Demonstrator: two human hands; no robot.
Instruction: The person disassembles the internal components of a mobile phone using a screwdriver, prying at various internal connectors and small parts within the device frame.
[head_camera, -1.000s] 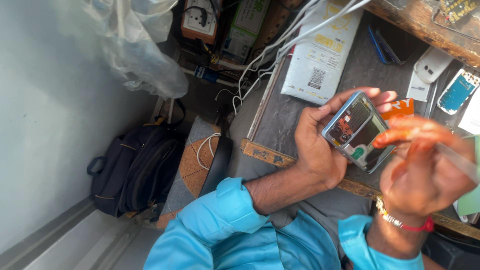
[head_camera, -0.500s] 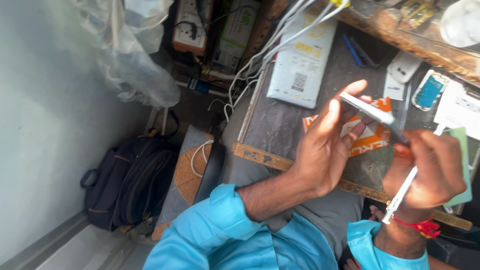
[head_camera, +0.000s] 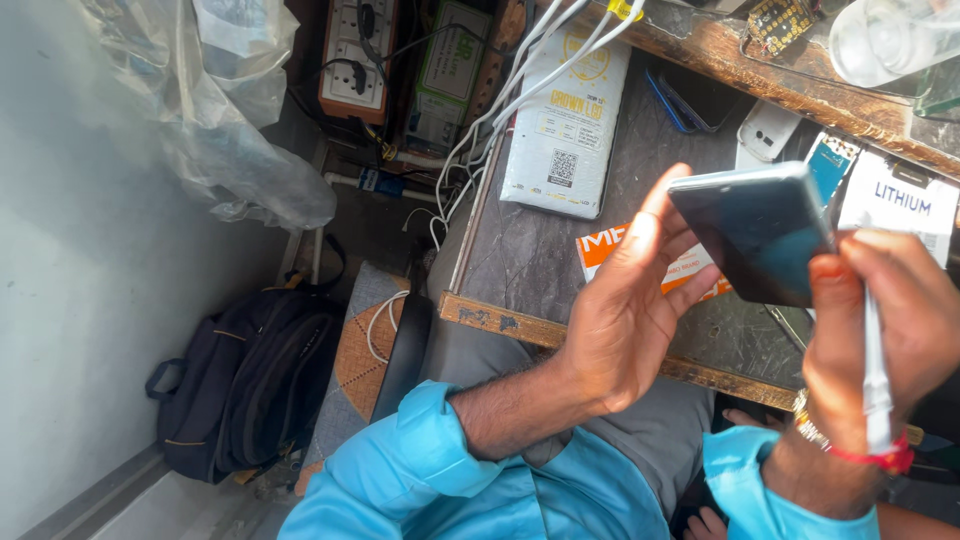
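Phone (head_camera: 755, 235) pinched by left hand (head_camera: 625, 310); right hand (head_camera: 885, 325) grips white tool (head_camera: 875, 350), apparently touching phone.

A dark grey table (head_camera: 545, 250) with a worn wooden front edge carries a white flat package (head_camera: 568, 130) lying near its far left side, an orange and white card (head_camera: 600, 250) just in front of it, and a small white phone-shaped piece (head_camera: 765, 132) further right. White cables (head_camera: 500, 105) hang down past the table's left edge toward an orange power strip (head_camera: 352, 60) mounted behind, with crumpled clear plastic sheeting (head_camera: 215, 120) draped to its left. On the floor below, a black backpack (head_camera: 250, 385) leans beside a patterned cushion (head_camera: 360, 355).
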